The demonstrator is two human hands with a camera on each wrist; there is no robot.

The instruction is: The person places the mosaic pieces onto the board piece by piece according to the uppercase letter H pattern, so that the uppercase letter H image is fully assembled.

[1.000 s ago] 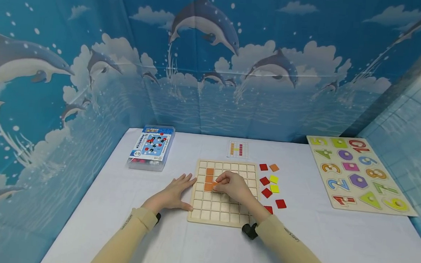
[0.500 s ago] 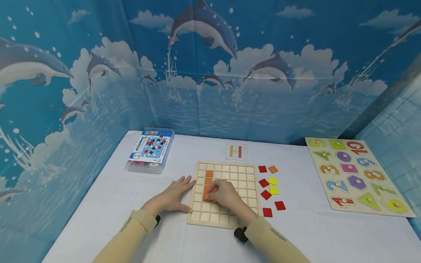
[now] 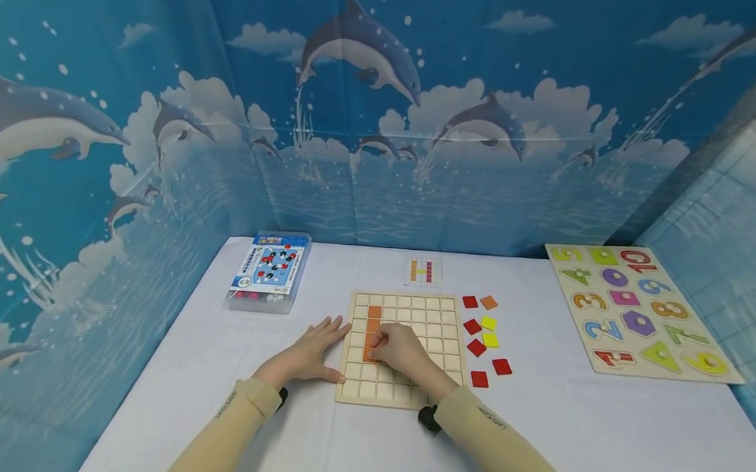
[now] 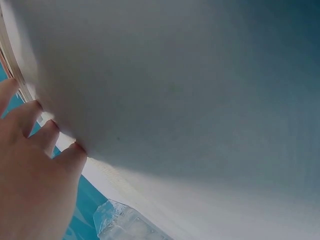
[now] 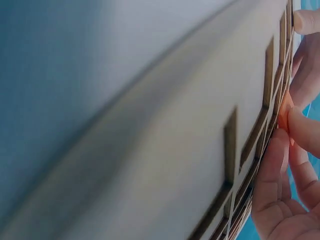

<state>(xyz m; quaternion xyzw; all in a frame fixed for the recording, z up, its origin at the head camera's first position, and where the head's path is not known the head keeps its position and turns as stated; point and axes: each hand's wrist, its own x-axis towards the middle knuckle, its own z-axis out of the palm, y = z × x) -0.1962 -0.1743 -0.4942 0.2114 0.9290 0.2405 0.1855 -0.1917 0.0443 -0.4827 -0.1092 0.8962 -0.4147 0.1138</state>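
My right hand (image 3: 403, 348) pinches an orange square tile (image 5: 285, 111) between thumb and fingertips, low over the wooden grid board (image 3: 434, 316). In the right wrist view this tile stands tilted against the grid's ridges. Above it in the head view, a column of orange tiles (image 3: 375, 312) lies in the board's second column, partly covered by my fingers. My left hand (image 3: 304, 353) is spread at the board's left edge, with fingertips and thumb close to or touching the rim. In the left wrist view the left fingers (image 4: 47, 135) show nothing held.
Loose red tiles (image 3: 477, 347), two yellow tiles (image 3: 490, 340) and an orange tile (image 3: 488, 302) lie right of the board. Behind it is a pattern card (image 3: 424, 272). A plastic box (image 3: 270, 269) stands back left; a number puzzle board (image 3: 637, 306) lies at right.
My right hand has moved down and left along the board with the orange tile, to the lower end of the orange column, then stayed there. My left hand has stayed in place.
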